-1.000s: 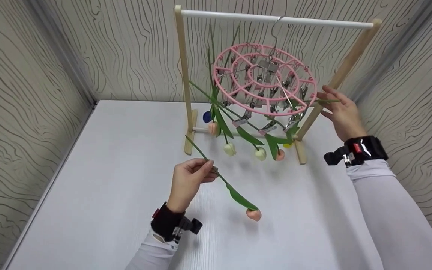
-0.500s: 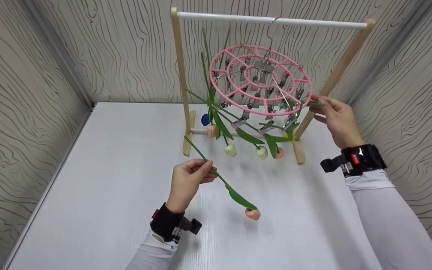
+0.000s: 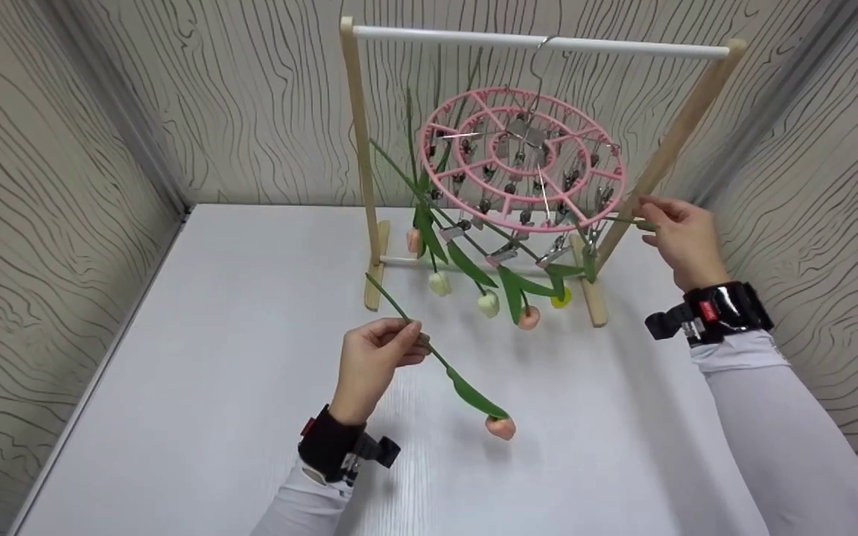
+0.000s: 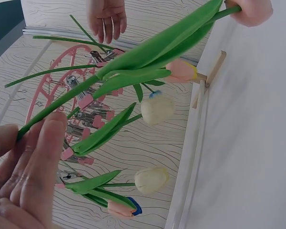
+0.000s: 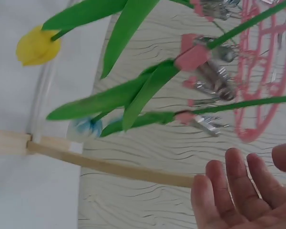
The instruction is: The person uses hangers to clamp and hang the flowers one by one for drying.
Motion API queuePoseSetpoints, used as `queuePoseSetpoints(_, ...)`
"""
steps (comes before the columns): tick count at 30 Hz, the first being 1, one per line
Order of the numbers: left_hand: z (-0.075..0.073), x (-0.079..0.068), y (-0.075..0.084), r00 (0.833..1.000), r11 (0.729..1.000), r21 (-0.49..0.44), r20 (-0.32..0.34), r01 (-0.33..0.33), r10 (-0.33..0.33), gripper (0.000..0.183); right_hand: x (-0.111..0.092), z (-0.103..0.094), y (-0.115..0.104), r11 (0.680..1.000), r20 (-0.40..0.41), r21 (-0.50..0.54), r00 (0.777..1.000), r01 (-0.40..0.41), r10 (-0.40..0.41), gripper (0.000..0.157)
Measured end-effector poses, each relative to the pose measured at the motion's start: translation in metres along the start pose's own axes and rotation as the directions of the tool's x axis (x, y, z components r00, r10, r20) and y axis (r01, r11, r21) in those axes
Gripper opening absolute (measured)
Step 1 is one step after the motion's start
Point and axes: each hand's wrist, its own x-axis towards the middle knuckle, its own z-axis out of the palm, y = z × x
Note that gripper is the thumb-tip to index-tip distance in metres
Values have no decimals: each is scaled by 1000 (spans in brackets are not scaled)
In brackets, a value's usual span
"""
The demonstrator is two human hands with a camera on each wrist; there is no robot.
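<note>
In the head view my left hand (image 3: 378,357) pinches the stem of a peach tulip (image 3: 501,428), its bloom low and to the right. A pink round clip hanger (image 3: 526,134) hangs behind it; metal clips hold several tulips by their stems, blooms down. Among them are white tulips (image 3: 488,304), a peach tulip (image 3: 529,318) and a yellow tulip (image 3: 561,298). My right hand (image 3: 686,242) is beside the hanger's right rim, next to a jutting stem. Its fingers are loosely bent, with nothing between them in the right wrist view, where a blue-and-white bloom (image 5: 88,128) hangs.
The hanger hooks onto the white top bar (image 3: 444,36) of a rack with wooden posts (image 3: 360,134) and feet. This rack stands near the back of a white table (image 3: 250,313). Wood-grain panels (image 3: 250,104) rise behind and at both sides.
The hanger has turned, carrying the front blooms leftward; the blue one has gone out of sight and the yellow one shows more. My right hand moved in to the rim, then slightly back out.
</note>
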Motion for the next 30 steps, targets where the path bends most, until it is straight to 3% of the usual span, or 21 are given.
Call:
queuePoseSetpoints(4,-1,0,0,1000,1000,3,-3,0,0,18,15,3,3,998,79,-57,997,-8,12,56)
queuePoseSetpoints(13,-2,-1,1,1000,1000,19,9,2,-2,18,39,4,-3,994,205,-92,978,60,-40,65)
queuePoseSetpoints(19,-1,-3,1,1000,1000,11,26,1,-1,20,47,9,-3,998,272,48,961,33,-44,69)
queuePoseSetpoints(23,2,-4,2,999,1000,9,35,0,0,20,46,14,-5,996,271,92,962,1,-26,71)
queuePoseSetpoints(30,7,-5,4,999,1000,11,51,-2,1,20,41,14,-5,997,239,-46,970,64,-51,64)
